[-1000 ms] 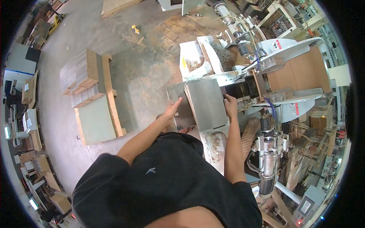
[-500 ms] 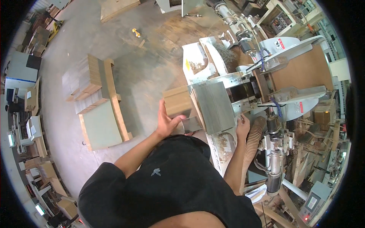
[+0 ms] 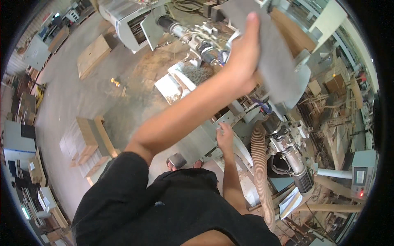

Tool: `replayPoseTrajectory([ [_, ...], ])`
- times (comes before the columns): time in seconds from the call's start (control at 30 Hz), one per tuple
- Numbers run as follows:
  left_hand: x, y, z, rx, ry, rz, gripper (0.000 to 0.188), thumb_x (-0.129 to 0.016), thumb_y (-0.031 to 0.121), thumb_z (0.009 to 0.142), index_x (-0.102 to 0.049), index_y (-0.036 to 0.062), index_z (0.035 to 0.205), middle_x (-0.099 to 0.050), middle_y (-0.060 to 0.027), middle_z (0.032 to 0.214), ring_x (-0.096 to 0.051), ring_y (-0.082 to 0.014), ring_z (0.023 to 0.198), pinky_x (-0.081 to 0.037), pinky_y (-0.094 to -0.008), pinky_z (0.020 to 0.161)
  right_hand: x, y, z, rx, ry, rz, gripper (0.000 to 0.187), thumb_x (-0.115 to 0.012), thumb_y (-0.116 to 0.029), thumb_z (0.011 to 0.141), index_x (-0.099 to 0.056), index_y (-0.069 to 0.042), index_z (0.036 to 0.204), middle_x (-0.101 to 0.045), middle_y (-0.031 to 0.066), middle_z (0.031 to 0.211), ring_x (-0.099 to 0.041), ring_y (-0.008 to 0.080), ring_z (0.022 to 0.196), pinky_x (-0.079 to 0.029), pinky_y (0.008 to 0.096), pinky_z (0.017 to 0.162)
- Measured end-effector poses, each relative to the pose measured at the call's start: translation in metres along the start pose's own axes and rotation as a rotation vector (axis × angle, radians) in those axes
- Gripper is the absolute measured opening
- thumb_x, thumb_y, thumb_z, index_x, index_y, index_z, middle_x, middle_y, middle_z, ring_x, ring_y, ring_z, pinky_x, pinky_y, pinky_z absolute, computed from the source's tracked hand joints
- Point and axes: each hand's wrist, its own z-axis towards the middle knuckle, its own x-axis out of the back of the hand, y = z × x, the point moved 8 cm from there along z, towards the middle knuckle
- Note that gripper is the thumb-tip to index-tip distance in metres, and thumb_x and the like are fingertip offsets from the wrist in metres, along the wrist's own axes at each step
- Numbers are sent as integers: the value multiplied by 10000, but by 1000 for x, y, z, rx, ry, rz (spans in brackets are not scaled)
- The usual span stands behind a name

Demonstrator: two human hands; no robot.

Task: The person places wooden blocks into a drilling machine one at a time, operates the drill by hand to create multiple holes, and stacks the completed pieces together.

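I count two bare hands of the person at work. The left hand (image 3: 245, 61) is stretched across to the far right, and it grasps one grey panel (image 3: 277, 57) at its near side: the thumb lies along the flat face, while most of the other fingers are hidden from me. The panel is tilted in the air above the machine. It is blurred, so whether it is one sheet or several together I cannot tell; its surface seems smooth and its outline long. The right hand (image 3: 225, 137) is lower, beside a metal rail (image 3: 236, 117); its fingers are loosely bent and grasp nothing that I can see, and whether they touch the metal I cannot tell.

Just beyond the panel there is one brown wooden board (image 3: 290, 33). Of motor units I count two: an upper motor unit (image 3: 188, 39) and a lower motor unit (image 3: 291, 158), both cylindrical and metallic. Near the lower one bends one ribbed tan hose (image 3: 258, 158). One grey control box (image 3: 364, 166) shows a small screen and a red light. At the left is one stack of panels (image 3: 80, 137), with wood-coloured edges, and on the concrete floor (image 3: 135, 53) lies one yellow tool (image 3: 115, 82).
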Motion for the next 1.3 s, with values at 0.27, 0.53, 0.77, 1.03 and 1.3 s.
replayPoseTrajectory([
  [0.27,-132,-74,174,282,6,-401,798,-538,560,912,-325,3,1442,-455,-150,1369,-460,-286,1238,-452,-452,965,22,-2,-20,-79,-16,23,285,-654,-128,855,-627,2,1107,-611,194,1101,-588,386,1044,-475,423,904],
  [0.53,-109,-121,262,221,344,-121,916,-503,644,860,-250,4,1465,-337,-158,1427,-359,-314,1293,-373,-491,1003,129,-79,1,-154,246,325,177,-641,-57,854,-681,-18,1022,-659,148,1066,-648,263,910,-517,348,803],
  [0.77,-91,-127,286,222,551,110,1020,-473,718,814,-184,5,1485,-233,-165,1478,-270,-339,1341,-303,-525,1037,302,-161,83,227,843,147,191,-608,-24,897,-636,42,1075,-638,107,1013,-609,195,900,-486,320,837],
  [1.03,-82,-131,294,275,660,276,1139,-439,801,762,-109,7,1508,-115,-173,1535,-169,-368,1397,-224,-563,1075,390,-147,284,101,734,743,739,-392,-534,1006,-290,19,1486,-348,174,1517,-388,266,1352,-319,419,1104],
  [1.3,-65,-129,286,365,719,389,1258,-405,885,709,-34,8,1531,3,-181,1593,-68,-396,1452,-144,-602,1114,350,-144,374,-278,661,708,865,-292,-639,976,-227,53,1491,-291,180,1546,-338,311,1392,-259,420,1152],
])
